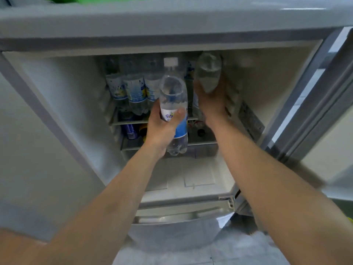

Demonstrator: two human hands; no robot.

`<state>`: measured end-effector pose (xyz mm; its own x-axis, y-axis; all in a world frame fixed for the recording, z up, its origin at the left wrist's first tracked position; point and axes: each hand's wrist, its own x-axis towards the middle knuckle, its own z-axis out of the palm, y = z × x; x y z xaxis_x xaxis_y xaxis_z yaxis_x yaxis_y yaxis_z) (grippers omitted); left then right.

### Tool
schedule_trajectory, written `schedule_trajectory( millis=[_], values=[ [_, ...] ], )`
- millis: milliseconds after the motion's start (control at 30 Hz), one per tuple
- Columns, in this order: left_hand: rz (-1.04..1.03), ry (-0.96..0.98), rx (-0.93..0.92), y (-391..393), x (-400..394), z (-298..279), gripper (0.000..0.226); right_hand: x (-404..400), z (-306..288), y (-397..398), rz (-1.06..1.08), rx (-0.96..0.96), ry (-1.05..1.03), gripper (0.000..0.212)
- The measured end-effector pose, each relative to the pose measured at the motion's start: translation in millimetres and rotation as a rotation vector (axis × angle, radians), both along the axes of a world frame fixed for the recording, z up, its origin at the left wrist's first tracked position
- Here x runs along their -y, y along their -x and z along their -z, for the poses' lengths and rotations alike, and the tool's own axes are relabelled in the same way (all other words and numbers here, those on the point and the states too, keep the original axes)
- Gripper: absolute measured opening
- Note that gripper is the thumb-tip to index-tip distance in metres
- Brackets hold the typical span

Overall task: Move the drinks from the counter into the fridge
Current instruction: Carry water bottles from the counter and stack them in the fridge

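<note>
- Because the fridge (57, 111) stands open and both arms reach inside, I judge that this is the placing step: two drinks are being carried to the upper shelf (133, 122).
- The left hand (162, 129) is curled around a clear bottle with a blue label (174, 104); the thumb lies across the label. The bottle is upright, white cap on top, held in front of the shelf and not yet set down, probably so that it can go in standing.
- The right hand (212, 100) grips a second clear bottle (208, 73) from below. It is blurred and seems tilted, its lower end toward the camera. It is deeper and more to the right, where the shelf seems to have room.
- Several similar bottles (131, 90) already stand in a row at the left of this shelf, so new ones likely go beside them, on the right.
- On the shelf below, a blue can (130, 130) is seen.
- The counter is not in view, so I cannot tell how many drinks remain there.
</note>
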<state>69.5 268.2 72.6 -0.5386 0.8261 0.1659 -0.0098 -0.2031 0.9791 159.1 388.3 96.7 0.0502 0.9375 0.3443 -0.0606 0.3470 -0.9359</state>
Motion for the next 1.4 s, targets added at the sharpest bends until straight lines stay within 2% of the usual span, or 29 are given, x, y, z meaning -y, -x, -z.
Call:
schedule_trajectory(
  millis=[200, 300, 467, 533, 633, 700, 833, 1133, 1267, 1333, 1400],
  values=[
    [-0.013, 0.04, -0.007, 17, -5, 7, 0.056, -60, 7, 29, -0.046, 0.09, 0.067, 0.079],
    [-0.026, 0.044, -0.012, 22, -7, 13, 0.067, -79, 9, 37, -0.061, 0.111, 0.111, 0.089],
    [0.009, 0.044, -0.003, 22, -4, 18, 0.068, -89, 7, 40, -0.079, 0.206, 0.147, 0.1],
    [0.015, 0.057, 0.005, 22, -6, 20, 0.068, -87, 17, 32, -0.046, 0.312, 0.15, 0.101],
    [0.005, 0.06, -0.007, 22, -11, 20, 0.068, -81, 37, 23, 0.058, 0.594, 0.163, 0.091],
    [-0.006, 0.053, -0.009, 22, -15, 20, 0.061, -80, 42, 22, 0.057, 0.639, 0.141, 0.086],
    [-0.004, 0.038, -0.036, 21, -21, 20, 0.051, -88, 39, 28, 0.007, 0.573, 0.13, 0.084],
    [-0.012, 0.04, 0.004, 21, -22, 22, 0.059, -110, 42, 43, 0.081, 0.519, 0.166, 0.084],
    [0.003, 0.039, -0.012, 21, -25, 22, 0.047, -112, 37, 36, 0.033, 0.489, 0.196, 0.088],
    [0.018, 0.015, -0.018, 19, -26, 21, 0.047, -100, 36, 27, 0.042, 0.407, 0.21, 0.078],
    [0.044, -0.008, -0.027, 16, -31, 17, 0.059, -78, 37, 15, 0.08, 0.229, 0.191, 0.052]
  ],
)
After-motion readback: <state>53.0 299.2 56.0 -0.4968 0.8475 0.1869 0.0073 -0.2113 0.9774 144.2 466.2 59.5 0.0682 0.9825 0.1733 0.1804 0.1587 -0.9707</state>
